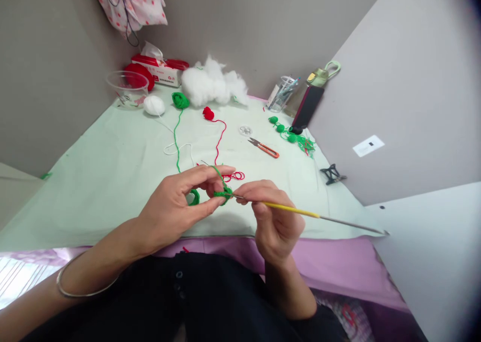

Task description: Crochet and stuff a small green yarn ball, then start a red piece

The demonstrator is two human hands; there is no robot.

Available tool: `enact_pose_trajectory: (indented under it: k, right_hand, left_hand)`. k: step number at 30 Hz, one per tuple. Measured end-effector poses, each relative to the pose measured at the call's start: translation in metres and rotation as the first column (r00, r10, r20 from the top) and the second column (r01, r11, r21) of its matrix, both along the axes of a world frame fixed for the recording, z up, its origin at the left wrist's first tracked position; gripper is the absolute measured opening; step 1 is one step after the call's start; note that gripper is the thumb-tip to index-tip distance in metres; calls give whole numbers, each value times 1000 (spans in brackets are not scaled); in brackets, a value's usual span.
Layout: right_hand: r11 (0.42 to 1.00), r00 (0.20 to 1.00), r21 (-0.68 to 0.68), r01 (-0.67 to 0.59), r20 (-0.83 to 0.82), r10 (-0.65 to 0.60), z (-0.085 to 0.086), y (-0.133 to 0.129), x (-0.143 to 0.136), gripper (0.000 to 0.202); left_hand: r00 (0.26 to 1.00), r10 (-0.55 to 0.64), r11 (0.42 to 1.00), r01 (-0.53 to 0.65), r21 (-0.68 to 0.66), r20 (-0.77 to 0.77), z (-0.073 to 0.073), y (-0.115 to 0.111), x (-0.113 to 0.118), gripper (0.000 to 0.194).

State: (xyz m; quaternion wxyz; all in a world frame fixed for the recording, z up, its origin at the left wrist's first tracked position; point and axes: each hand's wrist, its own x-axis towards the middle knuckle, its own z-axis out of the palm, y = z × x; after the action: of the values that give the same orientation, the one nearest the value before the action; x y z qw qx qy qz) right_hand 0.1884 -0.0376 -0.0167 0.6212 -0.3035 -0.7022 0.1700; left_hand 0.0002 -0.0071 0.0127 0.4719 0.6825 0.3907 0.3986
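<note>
Between the thumb and fingers of my left hand (173, 202) is a small green crochet piece (224, 194). Green yarn runs over my raised left index finger, and its strand leads back to a green yarn ball (180, 100). My right hand (276, 217) grips a crochet hook (293, 209) with a yellow handle; its tip meets the green piece and its other metal end points right. Behind my left fingers a round green-and-white item (193, 197) shows partly. Loose red yarn (233, 176) lies just beyond my fingertips.
Orange-handled thread snips (264, 147) and a small clear case (245, 130) lie mid-table. White stuffing (212, 81), a tissue box (161, 72), a clear tub (128, 89) and a white yarn ball (154, 105) stand at the back. Small green pieces (280, 128) and a bottle (308, 91) are right.
</note>
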Motion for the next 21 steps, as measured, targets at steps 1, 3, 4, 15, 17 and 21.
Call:
enact_pose_trajectory:
  k: [1, 3, 4, 15, 17, 21]
  right_hand:
    - [1000, 999, 14, 14, 37, -14, 0, -1, 0, 25]
    - [998, 993, 30, 50, 109, -53, 1, -3, 0, 26]
    - [997, 987, 38, 67, 144, -72, 1, -4, 0, 27]
    - [990, 994, 92, 109, -35, -106, -6, 0, -8, 23]
    - [994, 995, 64, 87, -55, -84, -6, 1, -8, 22]
    - [997, 998, 60, 55, -37, -53, -5, 0, -7, 22]
  left_hand:
    - [1000, 6, 999, -6, 34, -16, -1, 0, 0, 17]
    - [998, 25, 990, -17, 142, -54, -2, 1, 0, 14]
    - [997, 38, 976, -22, 217, -74, -3, 1, 0, 16]
    - [998, 56, 987, -50, 151, -34, 1, -1, 0, 20]
    - [999, 33, 994, -31, 103, -21, 2, -1, 0, 13]
    - [999, 26, 996, -24, 87, -21, 2, -1, 0, 14]
